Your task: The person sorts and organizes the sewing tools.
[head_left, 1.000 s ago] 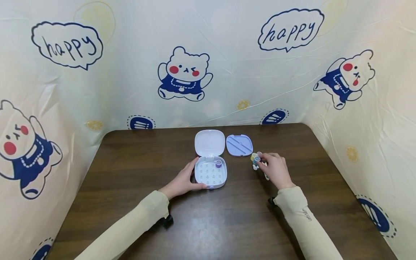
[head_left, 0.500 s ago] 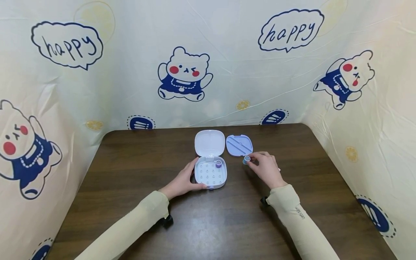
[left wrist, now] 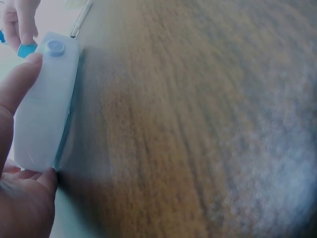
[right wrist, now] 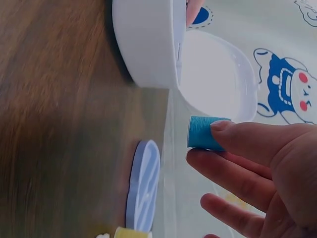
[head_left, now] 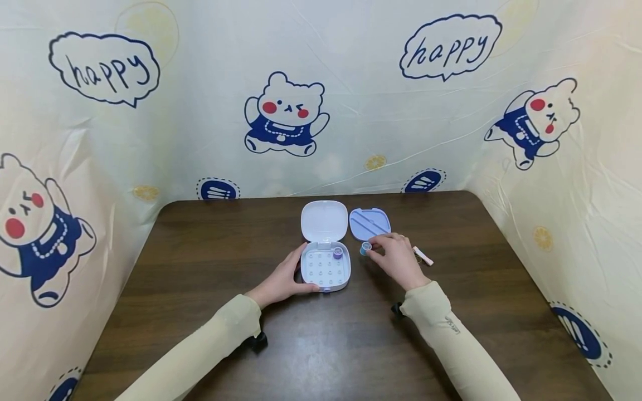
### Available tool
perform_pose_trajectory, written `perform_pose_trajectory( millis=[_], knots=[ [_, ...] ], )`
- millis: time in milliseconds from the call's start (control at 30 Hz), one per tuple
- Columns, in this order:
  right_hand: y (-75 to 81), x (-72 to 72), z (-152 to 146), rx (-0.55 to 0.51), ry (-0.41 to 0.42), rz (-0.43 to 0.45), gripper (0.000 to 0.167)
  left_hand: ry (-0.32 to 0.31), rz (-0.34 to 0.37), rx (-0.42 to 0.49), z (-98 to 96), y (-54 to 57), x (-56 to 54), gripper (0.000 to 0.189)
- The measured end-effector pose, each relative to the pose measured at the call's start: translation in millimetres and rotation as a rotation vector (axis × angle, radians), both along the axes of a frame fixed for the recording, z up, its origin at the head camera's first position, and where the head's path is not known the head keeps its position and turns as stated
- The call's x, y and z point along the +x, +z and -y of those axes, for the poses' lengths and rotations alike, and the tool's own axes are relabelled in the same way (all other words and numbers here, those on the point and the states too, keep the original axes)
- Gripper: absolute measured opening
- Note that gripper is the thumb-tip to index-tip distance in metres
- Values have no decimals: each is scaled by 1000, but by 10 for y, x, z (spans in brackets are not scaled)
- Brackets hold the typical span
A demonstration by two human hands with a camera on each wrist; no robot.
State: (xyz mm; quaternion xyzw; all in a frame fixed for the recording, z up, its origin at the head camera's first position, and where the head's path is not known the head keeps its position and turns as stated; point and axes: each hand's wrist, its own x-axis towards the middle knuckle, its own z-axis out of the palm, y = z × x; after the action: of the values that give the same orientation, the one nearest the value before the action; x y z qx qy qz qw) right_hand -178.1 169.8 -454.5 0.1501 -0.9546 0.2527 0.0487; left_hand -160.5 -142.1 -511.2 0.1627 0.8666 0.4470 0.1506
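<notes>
Blue thread spool [right wrist: 199, 133] beside an open sewing box [head_left: 325, 268].
The right hand [head_left: 398, 259] pinches the spool in the air, just right of the box; the left hand [head_left: 282, 281] grips the box's left side between thumb and fingers.

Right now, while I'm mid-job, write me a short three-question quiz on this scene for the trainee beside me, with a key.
1. What is the right hand pinching?
2. The left hand grips the open case. True or false: four spools can be seen inside it.
3. In the head view, where does the lilac panel lie?
A. Inside the case
B. Just right of the raised lid
C. Left of the left hand

Key:
1. A blue thread spool.
2. False; only one shows, the purple spool near the back right corner.
3. B.
</notes>
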Motion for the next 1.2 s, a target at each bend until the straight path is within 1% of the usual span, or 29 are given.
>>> perform_pose_trajectory(
  millis=[300,400,533,767,933,1100,1200],
  knots=[
    [30,-8,174,5,36,-52,22,3,1,-8,1,24,-8,121],
    [57,5,240,2,54,-51,18,3,0,-4,2,20,-16,121],
    [54,9,324,23,72,-37,15,3,0,-7,3,15,-13,121],
    [-1,-16,434,53,95,-26,19,-3,5,-4,3,-4,-1,120],
    [-56,-46,491,74,106,-44,19,-7,-2,0,0,-8,0,118],
    [-110,-58,543,80,107,-57,23,-10,-7,-4,0,-4,3,118],
    [-141,-60,579,65,99,-51,26,-12,-5,1,0,2,7,118]
  ],
)
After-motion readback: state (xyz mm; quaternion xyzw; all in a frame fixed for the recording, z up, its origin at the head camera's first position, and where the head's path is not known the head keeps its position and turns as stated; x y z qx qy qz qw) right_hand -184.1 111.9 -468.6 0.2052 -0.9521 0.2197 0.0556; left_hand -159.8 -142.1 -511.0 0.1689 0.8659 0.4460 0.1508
